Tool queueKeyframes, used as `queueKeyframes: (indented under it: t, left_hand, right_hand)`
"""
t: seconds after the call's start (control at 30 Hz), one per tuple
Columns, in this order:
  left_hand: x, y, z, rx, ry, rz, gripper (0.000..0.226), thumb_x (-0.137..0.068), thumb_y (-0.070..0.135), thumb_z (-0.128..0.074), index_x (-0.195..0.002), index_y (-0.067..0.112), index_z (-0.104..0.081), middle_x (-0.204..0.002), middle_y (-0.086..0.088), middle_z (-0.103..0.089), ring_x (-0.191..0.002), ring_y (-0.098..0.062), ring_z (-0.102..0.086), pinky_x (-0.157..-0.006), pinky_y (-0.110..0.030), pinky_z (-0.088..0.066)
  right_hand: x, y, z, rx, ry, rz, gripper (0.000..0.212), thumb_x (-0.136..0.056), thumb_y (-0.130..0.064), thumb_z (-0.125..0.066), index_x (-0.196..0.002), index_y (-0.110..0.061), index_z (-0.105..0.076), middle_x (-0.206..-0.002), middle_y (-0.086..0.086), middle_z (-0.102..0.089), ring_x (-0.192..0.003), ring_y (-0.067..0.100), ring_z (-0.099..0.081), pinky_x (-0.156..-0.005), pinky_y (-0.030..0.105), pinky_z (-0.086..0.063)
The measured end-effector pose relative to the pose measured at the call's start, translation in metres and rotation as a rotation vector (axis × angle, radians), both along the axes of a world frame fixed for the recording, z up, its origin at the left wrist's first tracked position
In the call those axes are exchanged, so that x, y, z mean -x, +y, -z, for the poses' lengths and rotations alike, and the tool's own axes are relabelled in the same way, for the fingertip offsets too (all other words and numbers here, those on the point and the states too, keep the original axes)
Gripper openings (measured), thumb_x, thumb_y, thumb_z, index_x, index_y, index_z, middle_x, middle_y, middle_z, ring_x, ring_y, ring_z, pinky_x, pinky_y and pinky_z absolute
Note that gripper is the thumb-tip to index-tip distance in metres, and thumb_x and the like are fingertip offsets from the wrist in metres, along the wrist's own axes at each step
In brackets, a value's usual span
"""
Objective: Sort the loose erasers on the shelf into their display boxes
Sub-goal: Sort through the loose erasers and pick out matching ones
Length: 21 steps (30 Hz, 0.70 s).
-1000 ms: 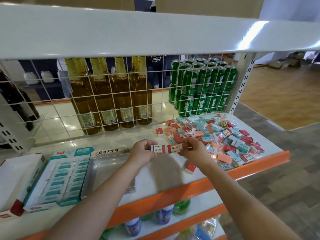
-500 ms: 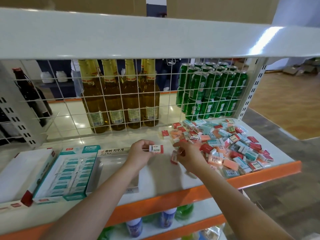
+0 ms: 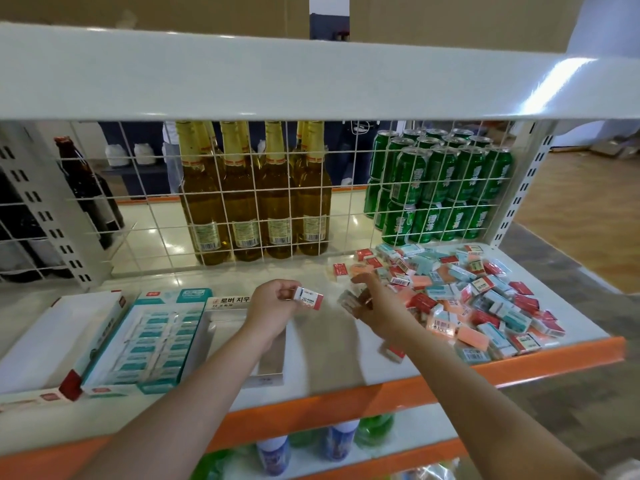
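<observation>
One eraser [image 3: 309,298] is pinched in the left hand [image 3: 273,308], just above the open display box [image 3: 242,336]. Another blurry eraser [image 3: 349,301] is held by the right hand [image 3: 377,306], beside the eraser pile [image 3: 478,299].

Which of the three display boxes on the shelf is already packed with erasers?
The teal-bordered middle box, filled with rows of teal erasers. The white box on its left and the tray under the left hand look empty.

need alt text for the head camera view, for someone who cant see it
A person's left hand pinches a small red-and-white eraser above a white shelf while the right hand grips blurred erasers beside a loose pile of red, teal and pink erasers. Display boxes sit left.
</observation>
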<state>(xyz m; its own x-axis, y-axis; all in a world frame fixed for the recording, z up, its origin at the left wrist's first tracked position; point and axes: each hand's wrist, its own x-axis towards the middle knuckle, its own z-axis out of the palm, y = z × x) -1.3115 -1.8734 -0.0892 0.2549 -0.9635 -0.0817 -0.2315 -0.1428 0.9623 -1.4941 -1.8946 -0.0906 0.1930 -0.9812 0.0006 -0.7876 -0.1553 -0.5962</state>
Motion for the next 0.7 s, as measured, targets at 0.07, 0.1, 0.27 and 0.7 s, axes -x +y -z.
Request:
queueKeyframes:
  t: [0.07, 0.1, 0.27, 0.7]
  left_hand:
    - [0.003, 0.0, 0.001, -0.003, 0.002, -0.003, 0.032, -0.08, -0.011, -0.059, -0.108, 0.005, -0.063, -0.099, -0.011, -0.066, -0.092, -0.02, -0.059, -0.084, -0.028, -0.047]
    - [0.004, 0.0, 0.002, -0.006, 0.002, -0.005, 0.032, -0.081, -0.01, -0.06, -0.109, 0.006, -0.063, -0.099, -0.01, -0.066, -0.092, -0.02, -0.06, -0.085, -0.029, -0.048]
    - [0.006, 0.002, 0.005, -0.004, 0.05, -0.028, 0.031, -0.083, -0.009, -0.06, -0.104, 0.013, -0.061, -0.095, -0.011, -0.066, -0.084, -0.018, -0.061, -0.07, -0.021, -0.048]
    - [-0.018, 0.014, -0.001, 0.043, 0.031, -0.069, 0.021, -0.087, -0.003, -0.058, -0.1, 0.014, -0.06, -0.098, -0.005, -0.067, -0.087, -0.013, -0.063, -0.068, -0.015, -0.048]
  right_hand:
    - [0.003, -0.002, -0.007, 0.004, -0.069, -0.008, 0.034, -0.087, -0.012, -0.061, -0.12, -0.01, -0.053, -0.11, 0.006, -0.063, -0.1, 0.02, -0.059, -0.08, 0.024, -0.045]
    - [0.005, -0.002, -0.01, 0.01, -0.101, -0.017, 0.029, -0.088, -0.009, -0.06, -0.116, -0.008, -0.058, -0.108, 0.006, -0.065, -0.1, 0.02, -0.06, -0.081, 0.023, -0.046]
    - [0.007, -0.005, -0.007, 0.025, -0.202, -0.05, 0.027, -0.088, 0.001, -0.055, -0.113, -0.004, -0.064, -0.102, 0.01, -0.069, -0.085, 0.013, -0.061, -0.085, 0.026, -0.052]
    - [-0.019, 0.001, -0.015, 0.05, -0.3, -0.044, 0.029, -0.089, 0.008, -0.047, -0.11, -0.003, -0.065, -0.091, 0.002, -0.062, -0.07, -0.004, -0.054, -0.071, 0.004, -0.047]
